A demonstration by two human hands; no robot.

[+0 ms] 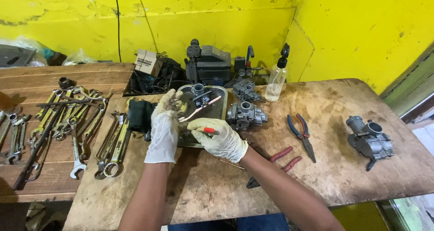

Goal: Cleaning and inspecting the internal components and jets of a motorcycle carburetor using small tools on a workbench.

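**Gloved hands at work over a metal tray of carburetor parts**

I stand at a worn wooden table (316,167) set against a yellow wall. At its middle lies a metal tray (217,109), holding one small carburetor body, with two grey carburetors (246,115) just beside its right edge and another carburetor (370,139) well apart near the table's right end. Rows of wrenches (77,122) lie spread out to the left. Blue-handled pliers (302,134) and red-handled pliers (282,157) rest to my right, and a clear spray bottle (276,79) stands at the back. My left hand (163,129), in a pale glove, has its fingers closed around a small metal part (175,105) over the tray's left rim. My right hand (220,138), also gloved, grips a red-handled screwdriver (209,130) in its fingers, close beside the part.
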